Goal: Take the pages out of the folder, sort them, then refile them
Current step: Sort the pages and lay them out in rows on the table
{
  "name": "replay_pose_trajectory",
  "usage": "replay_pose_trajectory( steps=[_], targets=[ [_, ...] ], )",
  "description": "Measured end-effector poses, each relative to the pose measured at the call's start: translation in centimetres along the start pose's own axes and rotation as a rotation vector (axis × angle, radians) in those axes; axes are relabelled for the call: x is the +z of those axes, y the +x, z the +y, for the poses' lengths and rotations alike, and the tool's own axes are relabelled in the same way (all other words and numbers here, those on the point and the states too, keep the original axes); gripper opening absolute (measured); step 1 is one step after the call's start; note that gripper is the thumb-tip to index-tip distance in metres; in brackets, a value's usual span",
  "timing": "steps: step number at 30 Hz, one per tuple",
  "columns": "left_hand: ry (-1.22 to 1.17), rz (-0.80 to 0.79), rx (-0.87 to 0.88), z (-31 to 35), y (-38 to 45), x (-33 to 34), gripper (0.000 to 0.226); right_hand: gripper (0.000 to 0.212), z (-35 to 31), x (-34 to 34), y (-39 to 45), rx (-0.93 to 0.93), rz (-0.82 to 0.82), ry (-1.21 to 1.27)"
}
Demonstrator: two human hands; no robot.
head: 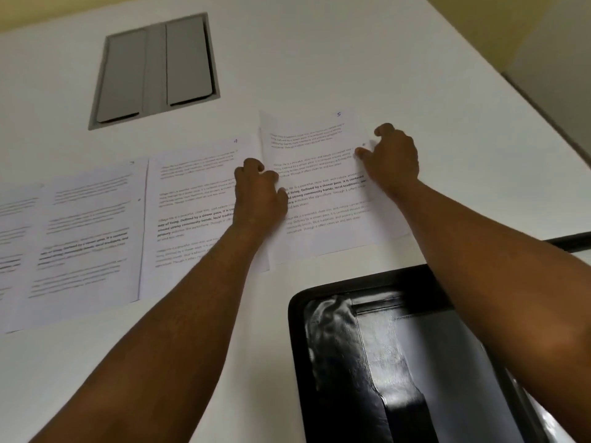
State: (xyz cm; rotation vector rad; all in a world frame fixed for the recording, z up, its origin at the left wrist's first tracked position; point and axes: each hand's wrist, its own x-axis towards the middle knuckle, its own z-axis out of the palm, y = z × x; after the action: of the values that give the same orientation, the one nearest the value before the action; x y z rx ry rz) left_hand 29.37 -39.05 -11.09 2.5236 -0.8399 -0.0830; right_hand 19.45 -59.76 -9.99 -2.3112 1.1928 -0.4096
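From the head camera, four white printed paper pages lie in a row across the white desk (319, 59), long axes running away from the person, tops at the far end. The rightmost page (323, 199), hand-marked "5" in blue at its top right corner, sits a little farther back than the others, and its left edge overlaps the right edge of the next page (192, 203), marked "4" in blue. Left of that lies a third page (86, 238); its corner mark is too blurred to read. A fourth page (16, 251) is cut off by the left frame edge. Each page carries several short paragraphs of grey type with some bold lines; on pages 4 and 5 the words "Defined by a slower pace" can be read, the rest only in fragments.

The left hand (259, 196) rests at the seam between pages 4 and 5, its fingers curled and its thumb lying on the left edge of page 5; whether its grip pinches the sheet cannot be told. The right hand (395, 158) is at the right edge of page 5, fingers curled round that edge and thumb on the paper, a pinching grip.

One black glossy folder (399, 362) lies open on the desk near the person at lower right, long axis also running away. One grey rectangular hatch with two flaps (156, 68) is set into the desk at the far left.
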Motion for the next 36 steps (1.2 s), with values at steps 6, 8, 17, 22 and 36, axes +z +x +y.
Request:
replay_pose_trajectory(
  steps=[6, 8, 17, 22, 36],
  targets=[
    [0.095, -0.019, -0.012, -0.3, -0.3, -0.6, 0.028, 0.044, -0.2, 1.9, -3.2, -0.259, -0.053, -0.341],
    [0.104, -0.053, -0.026, -0.2, -0.6, -1.2, 0.035, 0.048, -0.4, 1.5, -4.1, -0.260, -0.072, -0.357],
    [-0.008, 0.037, -0.016, 0.0, -13.2, -6.8, 0.035, 0.043, -3.7, -2.8, -16.9, -0.379, -0.006, -0.048],
    [-0.044, 0.010, -0.010, -3.5, -27.1, -10.1, 0.029, 0.019, -4.2, -4.4, -29.5, -0.388, -0.073, 0.093],
    [0.124, -0.119, -0.213, -14.5, -57.1, -15.4, 0.056, 0.039, -2.9, -2.2, -57.8, -0.246, -0.538, 0.071]
  ],
)
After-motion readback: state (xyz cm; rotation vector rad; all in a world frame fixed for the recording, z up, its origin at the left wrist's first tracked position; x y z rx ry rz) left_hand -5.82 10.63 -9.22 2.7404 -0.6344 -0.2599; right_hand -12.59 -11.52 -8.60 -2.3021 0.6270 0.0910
